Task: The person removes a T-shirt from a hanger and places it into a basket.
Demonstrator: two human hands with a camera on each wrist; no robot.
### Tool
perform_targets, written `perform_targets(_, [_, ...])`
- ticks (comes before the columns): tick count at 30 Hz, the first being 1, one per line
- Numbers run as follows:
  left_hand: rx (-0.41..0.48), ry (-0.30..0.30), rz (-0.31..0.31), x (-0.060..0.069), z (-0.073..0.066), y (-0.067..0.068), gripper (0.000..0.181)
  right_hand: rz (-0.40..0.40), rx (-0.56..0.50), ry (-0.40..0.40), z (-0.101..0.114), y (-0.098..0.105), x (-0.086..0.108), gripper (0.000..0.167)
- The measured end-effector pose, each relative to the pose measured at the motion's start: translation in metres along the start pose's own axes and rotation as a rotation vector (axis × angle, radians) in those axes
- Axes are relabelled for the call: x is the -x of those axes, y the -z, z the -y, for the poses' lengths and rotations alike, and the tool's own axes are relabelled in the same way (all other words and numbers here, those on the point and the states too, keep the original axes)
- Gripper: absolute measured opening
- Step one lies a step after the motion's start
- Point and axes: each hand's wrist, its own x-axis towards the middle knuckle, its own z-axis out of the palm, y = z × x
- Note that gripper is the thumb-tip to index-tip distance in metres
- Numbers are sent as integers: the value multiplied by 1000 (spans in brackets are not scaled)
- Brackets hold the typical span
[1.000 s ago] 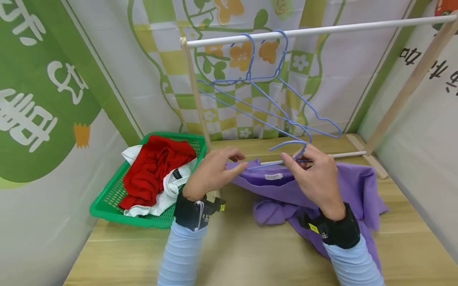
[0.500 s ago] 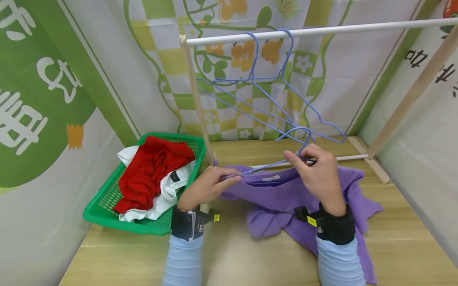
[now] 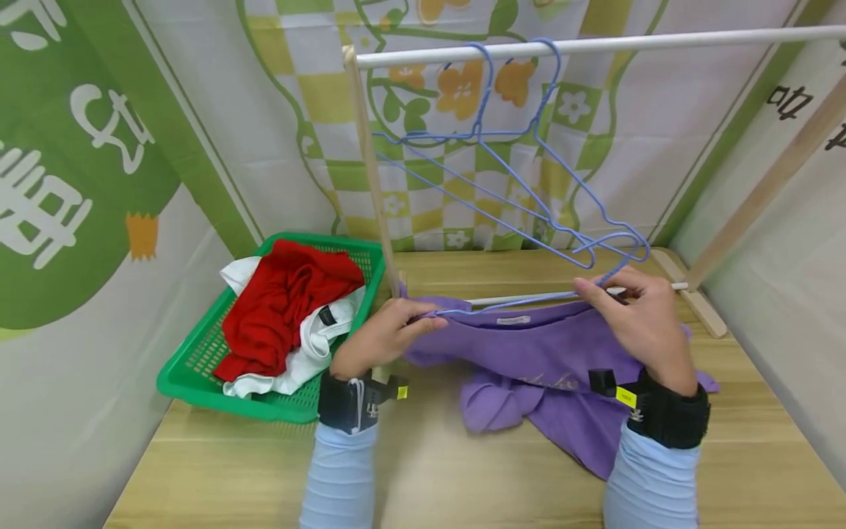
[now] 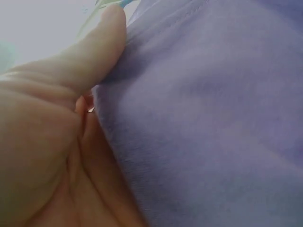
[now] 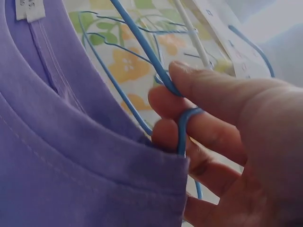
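Note:
A purple shirt (image 3: 489,345) with a white neck label lies bunched on the table, its neckline facing the rack. My left hand (image 3: 390,332) pinches the shirt's left shoulder beside the neckline, where one arm of a blue wire hanger (image 3: 515,302) reaches. In the left wrist view the thumb (image 4: 106,42) lies along the purple cloth. My right hand (image 3: 644,323) grips the hanger near the base of its hook, at the right side of the neckline. In the right wrist view, thumb and fingers close round the blue wire (image 5: 147,45). The hanger's far end is hidden.
Two more blue hangers (image 3: 481,131) hang from the white rail (image 3: 661,42) of a wooden rack, just behind my hands. A green basket (image 3: 178,382) with a red garment (image 3: 277,316) and white garments stands at the left. Printed fabric walls enclose the table (image 3: 218,470).
My left hand has gone from loose beside the collar to pinching the shirt's shoulder. My right hand has shifted right with the hanger, and the neckline is stretched wider.

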Motion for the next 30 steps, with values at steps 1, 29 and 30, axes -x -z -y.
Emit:
perform_targets(1, [-1,2,6,0,1,0,31,7,-9,-11,-2,3,0,13])
perform_targets(29, [-160,-193,126,-51,-31,-117,18,-112,-350,272,78,-71,37,13])
perform_targets(30, [-146,-212,147,-52,-29,-120,18,-84,-375,295,81,-74,40,14])
